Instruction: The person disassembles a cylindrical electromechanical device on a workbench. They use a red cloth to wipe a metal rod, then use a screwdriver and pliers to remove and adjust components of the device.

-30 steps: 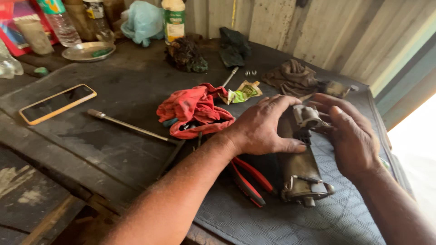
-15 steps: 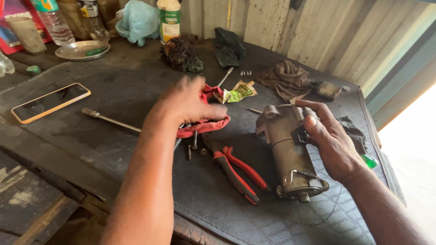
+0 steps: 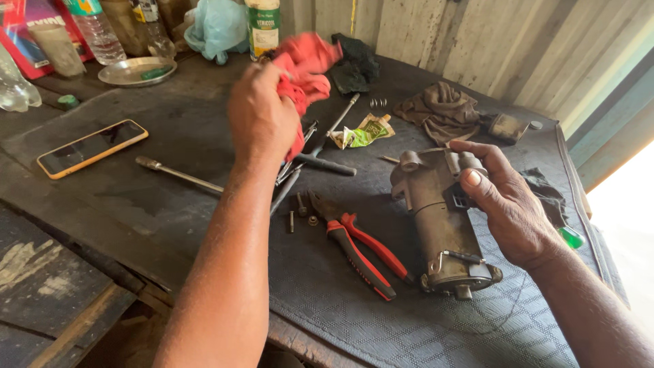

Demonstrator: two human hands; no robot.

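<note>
My left hand [image 3: 262, 112] is raised above the bench and grips a red rag [image 3: 304, 68], which hangs in the air. My right hand [image 3: 507, 197] rests on the side of a dirty grey starter motor [image 3: 439, 225] that lies on a dark rubber mat [image 3: 381, 320]. Red-handled pliers [image 3: 361, 249] lie on the mat just left of the motor. Several tools, among them a socket wrench [image 3: 327, 146], lie where the rag had been, with small bolts [image 3: 300, 208] beside them.
A phone in an orange case [image 3: 92, 146] and a long screwdriver [image 3: 177, 174] lie at the left. Bottles, a metal dish [image 3: 136, 70] and a blue cloth stand at the back. Brown rags [image 3: 439, 109] and a green wrapper [image 3: 361, 133] lie behind the motor.
My left hand left the motor, grasped the red rag and lifted it off the bench, uncovering tools beneath. My right hand stays on the motor.
</note>
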